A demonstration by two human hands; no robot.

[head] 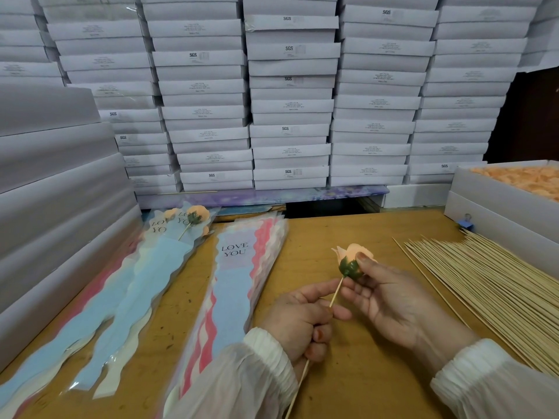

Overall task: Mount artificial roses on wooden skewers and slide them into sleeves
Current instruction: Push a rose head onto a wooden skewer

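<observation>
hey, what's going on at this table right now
A person is putting a peach artificial rose on a wooden skewer. The left hand grips the skewer while the right hand holds the rose head at its tip. Empty "LOVE YOU" sleeves lie to the left, finished sleeved roses beyond them, and spare skewers on the right.

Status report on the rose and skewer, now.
Left hand grips skewer. Right hand pinches peach rose at its base. Empty sleeves left, unobstructed.

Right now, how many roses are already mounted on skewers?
2 clearly: one rose held between the hands, one sleeved rose on the pile at far left. More peach blooms beside it may be further ones, partly hidden.
</observation>
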